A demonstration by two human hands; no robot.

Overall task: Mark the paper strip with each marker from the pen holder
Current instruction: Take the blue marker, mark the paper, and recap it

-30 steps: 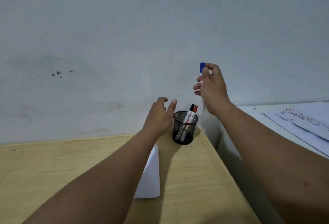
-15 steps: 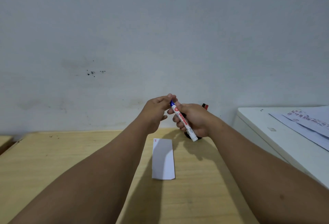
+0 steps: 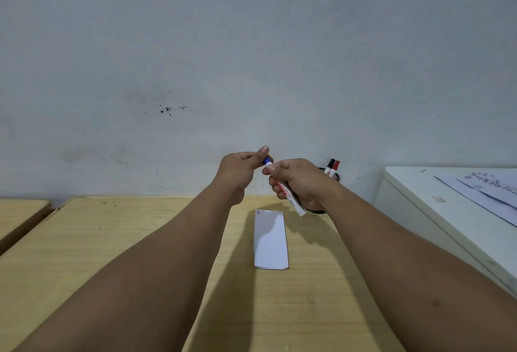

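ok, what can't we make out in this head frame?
- Pen holder: mostly hidden behind the right hand.
- Blue marker cap: covered by the left hand; on or off, cannot tell.
- Paper strip: red mark at top corner, too small to read.
- Printed sheets: cut by right edge.

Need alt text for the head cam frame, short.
Two bare hands hold a blue-capped marker above a wooden desk: the right hand grips the barrel, the left hand pinches the cap. A white paper strip lies below; a pen holder behind holds two markers.
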